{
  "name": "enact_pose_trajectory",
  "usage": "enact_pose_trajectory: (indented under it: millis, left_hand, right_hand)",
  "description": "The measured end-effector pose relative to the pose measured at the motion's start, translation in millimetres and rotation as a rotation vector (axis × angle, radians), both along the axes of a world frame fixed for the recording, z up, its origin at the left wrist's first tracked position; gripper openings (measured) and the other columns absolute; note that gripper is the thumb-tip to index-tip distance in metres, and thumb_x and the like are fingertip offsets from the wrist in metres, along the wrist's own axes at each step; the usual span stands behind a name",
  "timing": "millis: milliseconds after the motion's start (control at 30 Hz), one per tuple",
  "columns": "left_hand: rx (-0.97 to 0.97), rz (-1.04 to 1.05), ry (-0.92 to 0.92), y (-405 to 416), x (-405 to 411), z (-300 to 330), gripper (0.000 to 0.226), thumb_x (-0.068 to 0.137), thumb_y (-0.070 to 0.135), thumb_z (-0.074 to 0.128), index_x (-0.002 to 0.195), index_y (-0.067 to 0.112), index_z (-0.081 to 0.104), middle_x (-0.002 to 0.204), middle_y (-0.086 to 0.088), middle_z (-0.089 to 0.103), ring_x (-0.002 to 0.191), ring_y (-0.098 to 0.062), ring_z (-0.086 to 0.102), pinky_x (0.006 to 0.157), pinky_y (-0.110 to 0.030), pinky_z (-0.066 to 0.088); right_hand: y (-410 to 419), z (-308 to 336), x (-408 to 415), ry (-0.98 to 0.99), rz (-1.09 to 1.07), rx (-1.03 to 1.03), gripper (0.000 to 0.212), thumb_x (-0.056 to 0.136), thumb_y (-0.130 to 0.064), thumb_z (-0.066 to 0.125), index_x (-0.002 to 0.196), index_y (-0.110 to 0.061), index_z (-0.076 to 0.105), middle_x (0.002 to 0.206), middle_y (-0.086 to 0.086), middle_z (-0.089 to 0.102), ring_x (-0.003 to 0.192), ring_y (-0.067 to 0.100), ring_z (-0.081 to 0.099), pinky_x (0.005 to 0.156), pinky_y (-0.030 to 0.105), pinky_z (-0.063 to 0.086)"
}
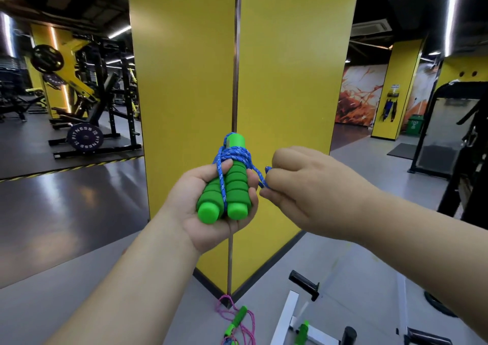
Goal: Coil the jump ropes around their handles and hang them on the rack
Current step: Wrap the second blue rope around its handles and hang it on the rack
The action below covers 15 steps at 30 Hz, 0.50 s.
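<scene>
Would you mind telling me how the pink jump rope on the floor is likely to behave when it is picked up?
The pink jump rope lies in loose loops, so its cord will probably hang limp and may tangle. Its green handles look like foam grips, likely light and easy to hold. Picked up by one handle, the other would probably dangle.

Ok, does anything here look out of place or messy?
Yes: a pink jump rope lies loose and tangled on the floor at the yellow pillar's base, uncoiled, unlike the blue rope wound round the green handles.

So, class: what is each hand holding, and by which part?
Left hand grips both green handles around their foam; right hand pinches the blue rope near its free loop.
</scene>
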State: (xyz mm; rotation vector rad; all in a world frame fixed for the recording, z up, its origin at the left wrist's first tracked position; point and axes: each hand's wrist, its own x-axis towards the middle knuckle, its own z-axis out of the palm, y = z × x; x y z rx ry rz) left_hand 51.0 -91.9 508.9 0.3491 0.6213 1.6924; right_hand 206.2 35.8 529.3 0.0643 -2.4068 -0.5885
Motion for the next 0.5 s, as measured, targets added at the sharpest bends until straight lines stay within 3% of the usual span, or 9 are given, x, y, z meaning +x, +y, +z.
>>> enact_pose_trajectory:
  millis: [133,233,333,400,500]
  left_hand:
    - [-0.141,-0.06,0.021,-0.4,-6.8,-4.2,0.03,0.091,0.015,0.061,0.113,-0.004,0.067,0.094,-0.016,0.071,0.071,-0.028,0.072,0.06,-0.036,0.062]
    - [-0.23,-0.069,0.067,2.0,-11.2,-10.3,0.032,0.09,0.015,0.062,0.116,-0.003,0.067,0.094,-0.015,0.07,0.071,-0.029,0.071,0.061,-0.038,0.062]
    - [-0.301,-0.076,0.193,5.8,-6.1,-16.0,0.028,0.089,0.015,0.062,0.11,-0.003,0.066,0.088,-0.016,0.069,0.069,-0.028,0.069,0.06,-0.037,0.062]
    - [-0.337,-0.065,0.304,9.0,-1.2,-17.8,0.024,0.091,0.015,0.061,0.106,-0.004,0.065,0.083,-0.016,0.069,0.064,-0.028,0.069,0.058,-0.036,0.061]
    - [-0.375,-0.029,0.438,12.8,-0.2,-18.9,0.025,0.095,0.016,0.06,0.109,-0.004,0.064,0.08,-0.017,0.069,0.062,-0.029,0.07,0.057,-0.036,0.061]
  right_hand:
    - [-2.7,3.6,3.2,0.048,0.039,-0.141,0.029,0.099,-0.031,0.053,0.079,-0.011,0.061,0.097,0.005,0.047,0.083,0.024,0.045,0.075,0.034,0.04]
    - [-10.0,12.3,2.7,-0.004,0.047,-0.519,0.022,0.099,-0.035,0.052,0.088,-0.019,0.063,0.108,-0.005,0.047,0.096,0.016,0.051,0.083,0.028,0.042]
    - [-19.2,26.8,0.7,-0.162,0.006,-0.841,0.024,0.102,-0.038,0.049,0.09,-0.022,0.062,0.088,-0.004,0.059,0.083,0.016,0.055,0.073,0.039,0.047]
    - [-20.7,35.0,0.5,-0.221,-0.022,-0.905,0.024,0.101,-0.041,0.049,0.09,-0.025,0.064,0.085,0.001,0.065,0.084,0.023,0.061,0.077,0.046,0.051]
    - [-18.0,40.1,-0.1,-0.305,-0.055,-0.934,0.016,0.101,-0.035,0.051,0.097,-0.029,0.066,0.085,-0.007,0.068,0.08,0.011,0.066,0.081,0.035,0.057]
